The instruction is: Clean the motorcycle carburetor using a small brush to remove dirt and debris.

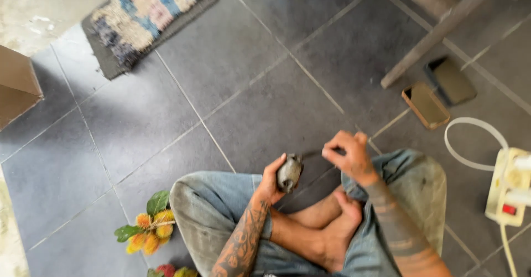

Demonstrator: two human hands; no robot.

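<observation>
I sit cross-legged on a dark tiled floor in faded jeans. My left hand (272, 178) grips a small rounded dark grey object (290, 173) above my knees. My right hand (348, 154) pinches a thin dark tool (311, 155) whose tip meets the top of that object. Both forearms are tattooed, and my bare feet are tucked under the hands.
A bunch of yellow-orange spiky fruit with green leaves (148, 227) lies by my left knee. Two phones (426, 105) lie at right near a wooden furniture leg (437, 33). A white power strip (508, 185) with cable sits at far right. A patchwork mat (146, 14) lies at upper left.
</observation>
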